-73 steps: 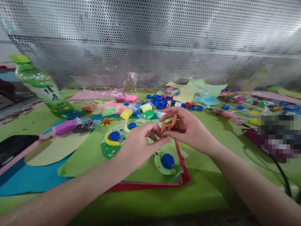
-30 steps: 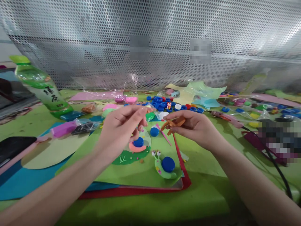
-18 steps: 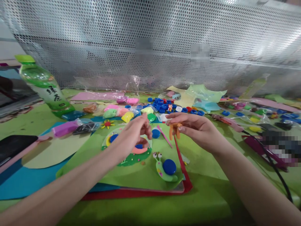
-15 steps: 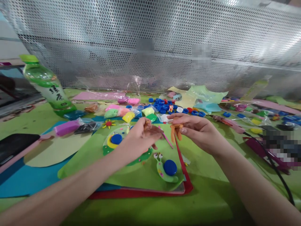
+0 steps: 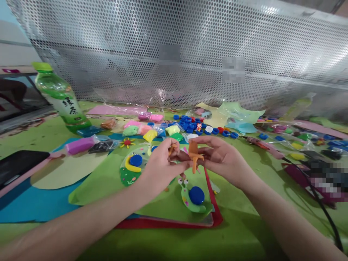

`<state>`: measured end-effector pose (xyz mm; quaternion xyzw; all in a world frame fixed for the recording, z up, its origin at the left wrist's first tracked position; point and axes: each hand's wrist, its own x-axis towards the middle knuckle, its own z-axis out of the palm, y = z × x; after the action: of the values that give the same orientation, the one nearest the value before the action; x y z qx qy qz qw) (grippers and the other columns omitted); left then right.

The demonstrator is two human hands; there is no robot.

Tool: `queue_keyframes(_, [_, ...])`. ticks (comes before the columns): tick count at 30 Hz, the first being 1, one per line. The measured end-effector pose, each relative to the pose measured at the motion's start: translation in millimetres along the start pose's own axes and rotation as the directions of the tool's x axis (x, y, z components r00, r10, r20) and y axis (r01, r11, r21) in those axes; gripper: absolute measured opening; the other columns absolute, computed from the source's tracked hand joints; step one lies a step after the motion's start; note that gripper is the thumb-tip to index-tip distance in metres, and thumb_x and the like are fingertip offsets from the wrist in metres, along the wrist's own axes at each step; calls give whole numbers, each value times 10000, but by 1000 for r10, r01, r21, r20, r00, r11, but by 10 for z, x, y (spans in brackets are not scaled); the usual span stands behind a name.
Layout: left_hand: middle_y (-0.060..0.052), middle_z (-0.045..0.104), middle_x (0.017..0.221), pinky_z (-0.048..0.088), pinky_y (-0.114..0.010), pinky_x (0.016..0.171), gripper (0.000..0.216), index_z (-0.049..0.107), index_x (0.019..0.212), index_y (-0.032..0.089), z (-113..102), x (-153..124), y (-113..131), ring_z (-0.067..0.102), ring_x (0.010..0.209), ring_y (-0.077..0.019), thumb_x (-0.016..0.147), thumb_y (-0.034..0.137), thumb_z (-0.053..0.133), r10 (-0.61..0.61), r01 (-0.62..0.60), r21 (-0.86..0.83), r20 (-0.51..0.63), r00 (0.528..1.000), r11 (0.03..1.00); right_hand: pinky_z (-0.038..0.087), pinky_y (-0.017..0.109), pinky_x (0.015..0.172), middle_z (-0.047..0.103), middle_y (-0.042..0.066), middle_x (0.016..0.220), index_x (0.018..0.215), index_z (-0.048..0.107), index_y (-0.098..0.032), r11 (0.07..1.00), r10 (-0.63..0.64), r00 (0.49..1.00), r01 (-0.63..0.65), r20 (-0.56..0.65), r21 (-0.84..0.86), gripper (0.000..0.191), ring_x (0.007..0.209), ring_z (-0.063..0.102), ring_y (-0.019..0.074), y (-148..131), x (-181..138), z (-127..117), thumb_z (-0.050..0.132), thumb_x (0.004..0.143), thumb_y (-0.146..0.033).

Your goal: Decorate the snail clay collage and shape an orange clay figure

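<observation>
My right hand [image 5: 221,159] pinches a small orange clay figure [image 5: 193,156] above the green paper sheet [image 5: 103,181]. My left hand [image 5: 160,168] is closed too, its fingertips pinching a small orange clay bit [image 5: 172,148] right beside the figure. Just below both hands lies a green clay snail with a blue bottle cap as its shell [image 5: 193,197]. To the left of my left hand lies a round green clay scene with a yellow crescent and a blue cap [image 5: 131,167].
A green tea bottle [image 5: 61,98] stands at the back left. Bagged clay lumps [image 5: 149,130] and several blue bottle caps [image 5: 190,121] lie behind the hands. A black phone [image 5: 16,165] lies at far left, a black cable [image 5: 318,203] at right. A perforated metal screen [image 5: 174,50] closes the back.
My left hand went off to the left with a bit of orange clay and has come back to the figure. The right hand has turned the figure more upright. The camera view shifted slightly.
</observation>
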<state>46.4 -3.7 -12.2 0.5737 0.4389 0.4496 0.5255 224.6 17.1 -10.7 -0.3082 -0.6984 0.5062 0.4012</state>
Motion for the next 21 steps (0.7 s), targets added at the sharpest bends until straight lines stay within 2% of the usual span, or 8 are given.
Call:
queue_keyframes(3, [61,532,700,457,-204,463,281,367,756,219,-10,-5,5,568,517,-86,689,202,640,24,-12,167,-72,997,986,542,305,752,594,59,1100,1080,503,-224,999,-2,996,-2,-86,-44,389,911,631,165,14,-4,59,574,732,-65])
queue_keyframes(5, [52,546,703,428,-198,447,259,379,767,219,-9,-5,8,545,496,-82,695,203,627,49,-18,267,-109,993,964,539,299,744,574,54,1125,1084,488,-235,995,-47,986,32,-159,-91,404,907,630,161,11,-17,111,571,727,-64])
queue_keyframes(9, [51,555,686,413,-203,456,275,365,774,225,3,-4,-6,522,488,-83,692,200,625,140,-88,343,-128,982,935,526,295,723,559,45,1150,1077,475,-258,973,-143,959,90,-245,-214,401,912,621,162,-5,-58,186,553,735,-64])
queue_keyframes(13, [27,584,770,418,-206,467,237,351,765,223,10,-8,3,527,505,-78,725,205,583,137,-99,332,-92,986,938,507,304,707,544,47,1171,1106,462,-260,952,-142,964,70,-225,-299,456,888,607,162,-6,-61,158,547,715,-40])
queue_keyframes(17, [37,564,788,392,-185,445,226,340,739,221,13,-9,25,505,496,-58,736,194,564,93,-68,304,-66,994,950,510,292,709,542,55,1154,1078,465,-242,982,-97,983,69,-156,-177,424,906,601,162,5,-15,93,554,713,-45])
queue_keyframes(21, [48,551,779,376,-177,434,249,321,733,225,6,-14,25,502,504,-59,733,188,567,90,-76,256,-45,995,964,524,307,738,583,56,1048,1110,458,-222,999,-17,994,12,-104,-50,453,831,619,143,-4,13,56,586,709,-56])
